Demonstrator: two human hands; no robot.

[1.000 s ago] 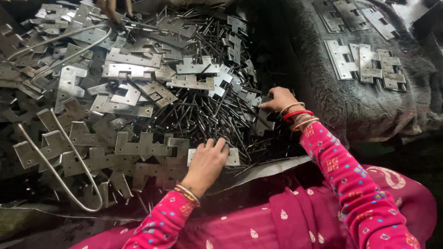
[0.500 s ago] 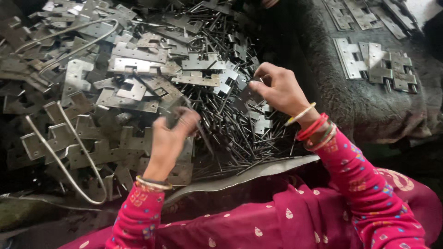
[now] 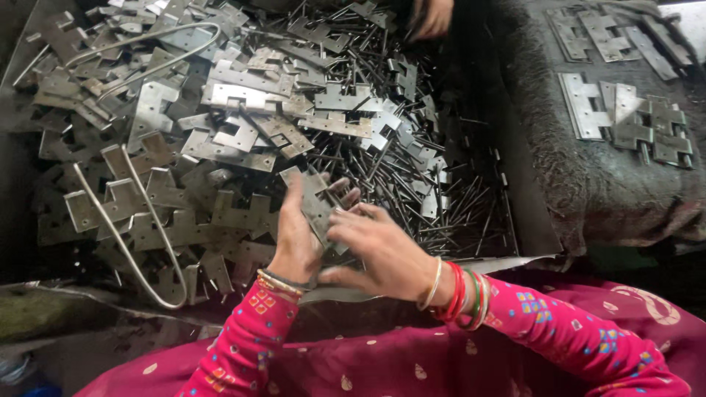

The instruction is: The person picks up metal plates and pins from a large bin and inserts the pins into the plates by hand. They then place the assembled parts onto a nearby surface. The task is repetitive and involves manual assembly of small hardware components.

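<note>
Both my hands meet on one notched grey steel hinge leaf [image 3: 318,209], lifted just above the heap.

My left hand [image 3: 298,242] backs the leaf from behind, fingers upright and slightly spread so the plate stays tilted toward me; my right hand [image 3: 379,254] closes thumb and fingertips on its lower edge, apparently to steady the knuckles. Beneath lie the pile of flat grey hinge leaves [image 3: 184,132] and the loose dark steel pins [image 3: 412,169], both within reach. Paired hinges [image 3: 625,121] rest apart on the dark coarse cloth [image 3: 581,191].
</note>
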